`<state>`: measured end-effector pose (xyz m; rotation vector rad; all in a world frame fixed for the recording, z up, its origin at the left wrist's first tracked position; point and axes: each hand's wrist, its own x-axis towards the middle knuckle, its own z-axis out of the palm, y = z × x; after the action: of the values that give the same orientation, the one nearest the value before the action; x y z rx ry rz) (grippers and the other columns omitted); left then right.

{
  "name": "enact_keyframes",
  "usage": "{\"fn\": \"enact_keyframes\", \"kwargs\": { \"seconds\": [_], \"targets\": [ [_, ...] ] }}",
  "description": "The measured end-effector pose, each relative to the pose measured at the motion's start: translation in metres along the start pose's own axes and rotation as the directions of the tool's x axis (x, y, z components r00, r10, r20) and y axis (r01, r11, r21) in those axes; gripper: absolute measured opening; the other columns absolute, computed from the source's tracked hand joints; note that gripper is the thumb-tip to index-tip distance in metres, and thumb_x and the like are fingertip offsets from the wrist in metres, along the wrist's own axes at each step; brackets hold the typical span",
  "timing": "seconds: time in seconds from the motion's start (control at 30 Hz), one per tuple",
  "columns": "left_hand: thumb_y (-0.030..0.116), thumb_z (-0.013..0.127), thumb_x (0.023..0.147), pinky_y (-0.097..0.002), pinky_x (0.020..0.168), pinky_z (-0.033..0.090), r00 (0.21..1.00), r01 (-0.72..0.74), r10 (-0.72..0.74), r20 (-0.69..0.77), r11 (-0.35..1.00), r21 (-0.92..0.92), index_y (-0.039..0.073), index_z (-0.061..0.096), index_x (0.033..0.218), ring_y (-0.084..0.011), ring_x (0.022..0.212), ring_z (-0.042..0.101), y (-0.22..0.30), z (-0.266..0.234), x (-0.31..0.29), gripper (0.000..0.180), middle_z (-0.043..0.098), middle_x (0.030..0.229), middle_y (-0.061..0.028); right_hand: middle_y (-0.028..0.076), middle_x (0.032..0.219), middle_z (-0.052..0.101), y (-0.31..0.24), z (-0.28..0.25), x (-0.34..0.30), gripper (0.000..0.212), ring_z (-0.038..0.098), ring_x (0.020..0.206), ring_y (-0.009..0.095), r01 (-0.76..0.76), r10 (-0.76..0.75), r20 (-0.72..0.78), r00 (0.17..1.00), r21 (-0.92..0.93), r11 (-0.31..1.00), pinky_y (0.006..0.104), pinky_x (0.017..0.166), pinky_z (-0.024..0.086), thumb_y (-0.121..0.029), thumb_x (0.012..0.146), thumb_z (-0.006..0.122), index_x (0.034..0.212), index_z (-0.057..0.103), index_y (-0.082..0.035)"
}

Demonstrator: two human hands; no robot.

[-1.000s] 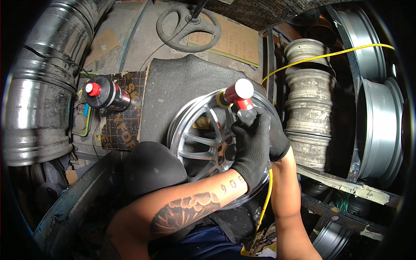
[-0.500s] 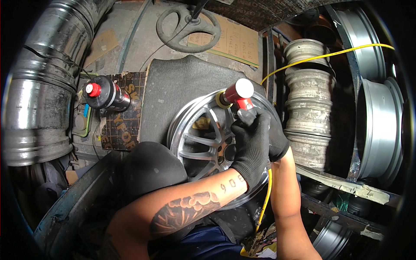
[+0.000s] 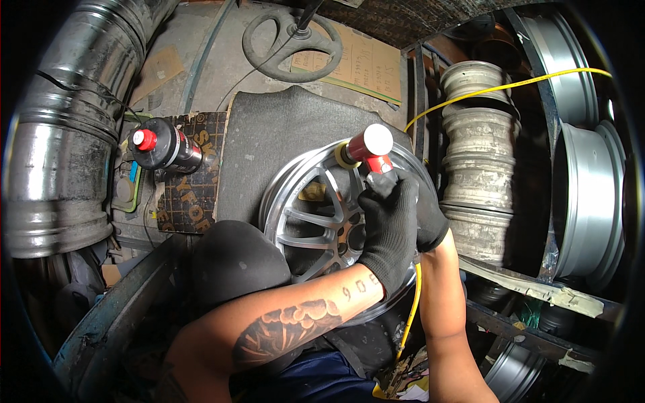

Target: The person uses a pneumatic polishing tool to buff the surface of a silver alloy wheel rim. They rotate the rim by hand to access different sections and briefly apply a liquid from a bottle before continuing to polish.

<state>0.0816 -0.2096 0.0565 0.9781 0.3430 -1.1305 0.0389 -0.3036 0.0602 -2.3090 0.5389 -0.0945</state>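
A red-and-white handheld air polisher with a yellow pad rests against the rim of a silver alloy wheel. My left hand, in a black knit glove, is closed around the tool's dark neck. Behind it, on the right, my gloved right hand grips the handle, its fingers partly hidden by the left. From the handle's lower end a yellow air hose runs down toward me. The wheel lies on a dark grey cloth, spokes facing up.
On the left, a black bottle with a red cap stands by a patterned board. A steering wheel and cardboard lie at the back. Stacked rims fill the right side, beside a metal rack. Large metal barrels line the far left.
The polisher's head has shifted very slightly toward me along the wheel rim. Both hands keep their grip, and the wheel stays where it was.
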Motion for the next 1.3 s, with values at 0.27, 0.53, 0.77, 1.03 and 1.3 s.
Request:
{"fn": "enact_keyframes", "kwargs": {
  "seconds": [0.27, 0.53, 0.77, 1.03, 1.3],
  "targets": [
    [0.050, 0.065, 0.098, -0.0385, 0.109, 0.046, 0.999, -0.020, 0.020, -0.028, 1.000, -0.006, 0.005, 0.039, 0.150, -0.0239, 0.129, 0.055, -0.007, 0.003, 0.000, 0.074, 0.052, 0.143, -0.0162, 0.011, 0.082, 0.070, 0.004, 0.004, -0.001, 0.027, 0.060, 0.073, 0.019, -0.119, 0.118, 0.013, 0.993, 0.107, 0.987, 0.0368, 0.067, 0.052, -0.012, 0.082, 0.085, 0.099, 0.072, 0.003],
    [0.049, 0.065, 0.098, -0.0380, 0.108, 0.046, 1.000, -0.011, 0.011, -0.014, 1.000, -0.009, 0.005, 0.040, 0.150, -0.0234, 0.129, 0.055, -0.015, 0.005, 0.003, 0.073, 0.053, 0.142, -0.0153, 0.015, 0.098, 0.072, -0.009, -0.001, 0.007, 0.030, 0.068, 0.086, 0.024, -0.241, 0.154, 0.271, 0.950, 0.328, 0.913, 0.0388, 0.076, 0.054, -0.018, 0.087, 0.081, 0.108, 0.072, 0.001],
    [0.048, 0.066, 0.098, -0.0370, 0.107, 0.047, 0.987, 0.122, -0.120, 0.106, 0.992, -0.017, 0.006, 0.043, 0.149, -0.0224, 0.128, 0.056, -0.003, 0.002, -0.003, 0.070, 0.055, 0.141, -0.0135, 0.015, 0.101, 0.071, -0.003, -0.003, 0.006, 0.031, 0.068, 0.089, 0.030, -0.283, 0.243, 0.191, 0.951, 0.228, 0.932, 0.0418, 0.080, 0.054, -0.023, 0.092, 0.074, 0.114, 0.071, -0.002],
    [0.044, 0.065, 0.101, -0.0363, 0.106, 0.049, 0.948, 0.230, -0.243, 0.206, 0.970, 0.081, 0.007, 0.049, 0.147, -0.0219, 0.124, 0.060, -0.014, 0.002, 0.012, 0.061, 0.060, 0.137, -0.0110, 0.012, 0.094, 0.074, 0.009, -0.014, -0.010, 0.038, 0.065, 0.083, 0.018, -0.412, 0.412, 0.033, 0.911, 0.154, 0.898, 0.0364, 0.078, 0.053, -0.034, 0.100, 0.071, 0.115, 0.070, 0.001],
    [0.038, 0.063, 0.103, -0.0348, 0.102, 0.052, 0.960, 0.179, -0.184, 0.212, 0.983, 0.040, 0.002, 0.050, 0.142, -0.0205, 0.119, 0.062, -0.017, -0.007, 0.014, 0.055, 0.061, 0.131, -0.0143, 0.017, 0.086, 0.070, 0.022, 0.002, -0.013, 0.051, 0.067, 0.083, 0.029, -0.412, 0.412, 0.100, 0.906, 0.439, 0.799, 0.0396, 0.079, 0.052, -0.050, 0.099, 0.065, 0.103, 0.072, 0.001]
  ]
}}
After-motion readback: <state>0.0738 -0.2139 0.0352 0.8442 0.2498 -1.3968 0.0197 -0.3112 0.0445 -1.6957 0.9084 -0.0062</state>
